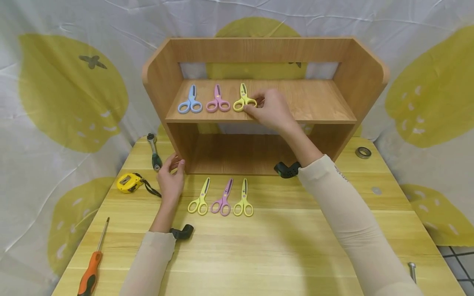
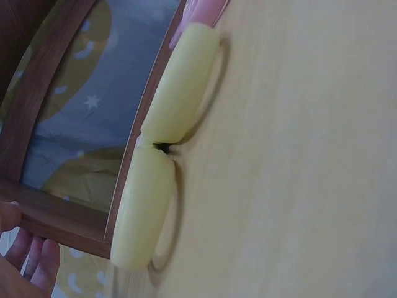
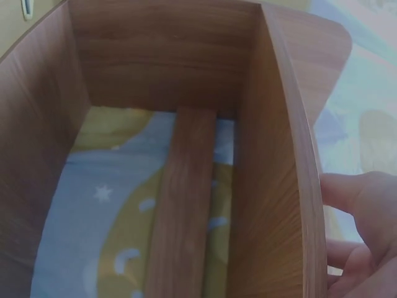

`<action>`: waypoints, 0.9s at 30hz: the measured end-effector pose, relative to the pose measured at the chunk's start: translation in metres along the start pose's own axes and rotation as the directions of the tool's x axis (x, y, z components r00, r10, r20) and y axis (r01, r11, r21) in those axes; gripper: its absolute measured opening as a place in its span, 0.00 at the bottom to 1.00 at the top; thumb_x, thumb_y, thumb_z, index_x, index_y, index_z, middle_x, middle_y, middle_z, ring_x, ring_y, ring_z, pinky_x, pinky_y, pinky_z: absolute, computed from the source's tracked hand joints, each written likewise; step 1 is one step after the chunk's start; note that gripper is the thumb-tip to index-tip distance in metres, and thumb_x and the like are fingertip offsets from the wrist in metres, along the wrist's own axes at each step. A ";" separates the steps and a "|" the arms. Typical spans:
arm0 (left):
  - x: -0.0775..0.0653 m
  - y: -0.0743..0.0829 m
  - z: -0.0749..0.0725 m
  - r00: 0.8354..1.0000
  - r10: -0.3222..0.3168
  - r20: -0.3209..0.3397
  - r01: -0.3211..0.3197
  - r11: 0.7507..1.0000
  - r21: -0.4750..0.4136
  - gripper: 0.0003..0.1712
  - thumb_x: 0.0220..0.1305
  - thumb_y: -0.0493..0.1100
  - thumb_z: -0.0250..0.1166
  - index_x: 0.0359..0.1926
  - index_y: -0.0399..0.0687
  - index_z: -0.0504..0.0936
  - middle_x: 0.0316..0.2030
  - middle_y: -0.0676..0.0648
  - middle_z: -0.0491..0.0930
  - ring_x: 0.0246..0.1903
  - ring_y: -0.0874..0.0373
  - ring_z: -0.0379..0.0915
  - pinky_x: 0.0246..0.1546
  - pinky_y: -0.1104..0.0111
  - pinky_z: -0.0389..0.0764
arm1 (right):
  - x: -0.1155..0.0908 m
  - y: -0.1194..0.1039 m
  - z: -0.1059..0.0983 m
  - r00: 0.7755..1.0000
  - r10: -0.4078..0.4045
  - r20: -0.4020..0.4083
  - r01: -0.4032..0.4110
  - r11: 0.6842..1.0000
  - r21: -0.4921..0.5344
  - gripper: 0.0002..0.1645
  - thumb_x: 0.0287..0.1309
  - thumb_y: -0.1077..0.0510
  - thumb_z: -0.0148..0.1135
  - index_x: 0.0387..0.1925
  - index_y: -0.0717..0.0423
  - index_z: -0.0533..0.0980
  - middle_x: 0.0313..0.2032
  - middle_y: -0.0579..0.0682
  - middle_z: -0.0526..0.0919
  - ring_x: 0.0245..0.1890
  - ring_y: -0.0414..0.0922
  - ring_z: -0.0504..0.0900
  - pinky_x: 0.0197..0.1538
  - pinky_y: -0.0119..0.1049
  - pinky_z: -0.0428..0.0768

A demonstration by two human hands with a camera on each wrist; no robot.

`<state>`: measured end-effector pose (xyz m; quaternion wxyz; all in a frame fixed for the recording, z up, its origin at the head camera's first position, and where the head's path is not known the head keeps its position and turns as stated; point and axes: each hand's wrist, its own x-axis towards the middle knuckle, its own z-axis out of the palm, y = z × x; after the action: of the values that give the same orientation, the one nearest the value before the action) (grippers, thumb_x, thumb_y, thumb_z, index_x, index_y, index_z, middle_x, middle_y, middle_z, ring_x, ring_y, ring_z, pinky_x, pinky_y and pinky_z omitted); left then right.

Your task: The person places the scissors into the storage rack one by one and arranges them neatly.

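Observation:
My right hand point(image 1: 272, 109) is at the upper shelf, thumb and fingers pinching a handle loop of yellow scissors point(image 1: 243, 98). Its fingers also show above the shelf board in the right wrist view, where the scissors are hidden. Pink scissors point(image 1: 217, 98) and blue scissors point(image 1: 191, 100) lie left of them, blades toward the back. My left hand point(image 1: 171, 179) rests by the lower left side panel of the wooden shelf point(image 1: 259, 121), its fingers loosely bent at the panel's outer side. Two yellow scissors point(image 1: 200, 197) and purple scissors point(image 1: 223, 197) lie on the table before the shelf.
On the left are a ratchet wrench point(image 1: 154, 152), a yellow tape measure point(image 1: 129, 182) and an orange-handled screwdriver point(image 1: 94, 263). A black ring point(image 1: 363, 153), a small grey disc point(image 1: 376, 190) and a bolt point(image 1: 412, 271) lie on the right. A patterned curtain hangs behind the shelf.

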<state>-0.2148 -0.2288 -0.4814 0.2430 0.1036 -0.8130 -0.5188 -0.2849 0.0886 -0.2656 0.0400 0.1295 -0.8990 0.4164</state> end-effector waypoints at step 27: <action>0.000 -0.001 0.000 1.000 -0.005 0.008 0.005 1.000 0.014 0.24 0.74 0.48 0.64 0.68 0.51 0.79 0.57 0.46 0.85 0.54 0.53 0.82 0.57 0.55 0.84 | -0.082 0.027 -0.009 0.963 -0.159 -0.218 0.186 0.977 0.108 0.20 0.64 0.50 0.71 0.54 0.53 0.83 0.46 0.50 0.84 0.39 0.43 0.78 0.43 0.36 0.73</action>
<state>-0.2149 -0.2297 -0.4823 0.2376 0.1052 -0.8175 -0.5140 -0.2138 0.1283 -0.2944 0.1615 0.1655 -0.8467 0.4793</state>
